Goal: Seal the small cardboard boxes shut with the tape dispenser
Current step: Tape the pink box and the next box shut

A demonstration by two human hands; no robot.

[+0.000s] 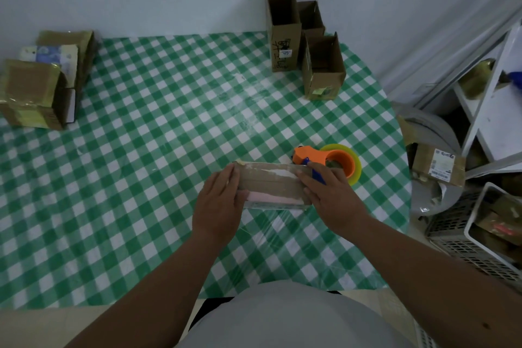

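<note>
Both forearms come in from the bottom of the frame and angle toward each other over the green and white checked tablecloth (141,178), meeting at one small cardboard box (271,182) just right of center. The left hand (219,203) lies flat on the box's left end, fingers straight and pointing up-frame, pressing rather than grabbing. The right hand (330,198) covers the right end with the fingers laid over the top edge, but it's also got the blue handle of the tape dispenser (327,162) tucked under those fingers, so I'd call that hand grasping the dispenser while it rests on the box. The dispenser is orange with a yellowish roll of tape, sitting on the cloth right behind the box's right corner and touching it. The box lies long-ways across the frame, with a torn white patch along its far top edge and a pink strip on the near side. Counting: three open-topped boxes (282,25) stand upright in a cluster at the upper right of the cloth, and a pile of taped boxes (31,93) sits at the upper left, at least three though they overlap so I can't be sure. Off the table at the right edge there's a labelled parcel (437,167) and one white crate (480,223).
</note>
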